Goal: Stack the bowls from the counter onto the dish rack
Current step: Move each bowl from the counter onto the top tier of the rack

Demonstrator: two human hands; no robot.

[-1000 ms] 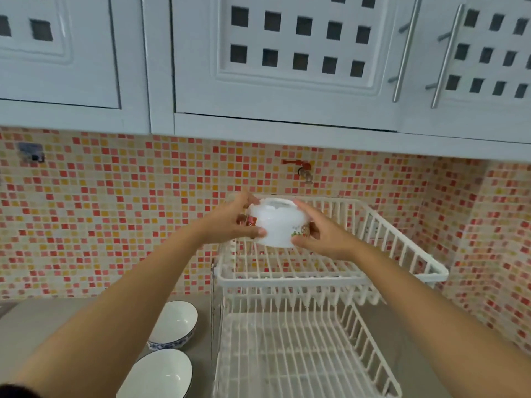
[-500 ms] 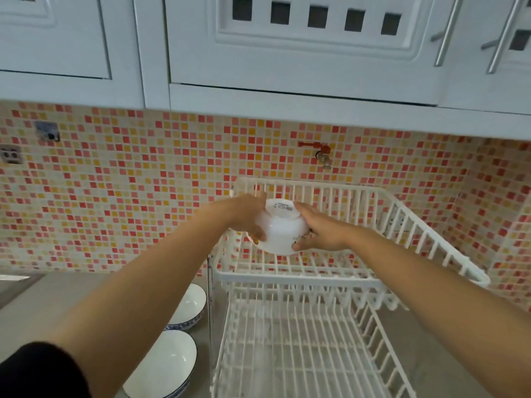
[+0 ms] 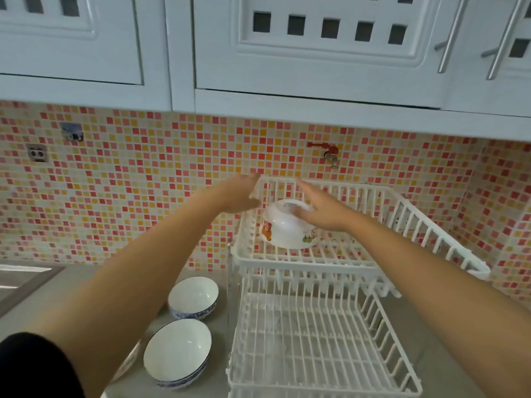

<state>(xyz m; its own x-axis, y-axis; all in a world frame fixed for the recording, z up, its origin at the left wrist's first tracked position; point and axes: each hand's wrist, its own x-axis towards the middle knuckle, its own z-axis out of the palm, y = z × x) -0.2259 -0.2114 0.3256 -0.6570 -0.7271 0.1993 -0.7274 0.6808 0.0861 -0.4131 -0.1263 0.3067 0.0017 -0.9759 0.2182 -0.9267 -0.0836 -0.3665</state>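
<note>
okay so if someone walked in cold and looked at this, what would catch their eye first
Most likely the white bowl with cartoon prints, upside down on the upper tier of the white dish rack, with the left hand and right hand open on either side of it. Next, the bright red, orange and yellow mosaic wall behind. Then two blue-patterned bowls on the counter, left of the rack.

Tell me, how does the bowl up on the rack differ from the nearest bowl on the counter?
The rack bowl sits upside down on the upper tier; the nearest counter bowl stands upright. The rack bowl carries cartoon pictures; the counter bowl has a blue patterned outside and dark rim. Both are mainly white.
</note>
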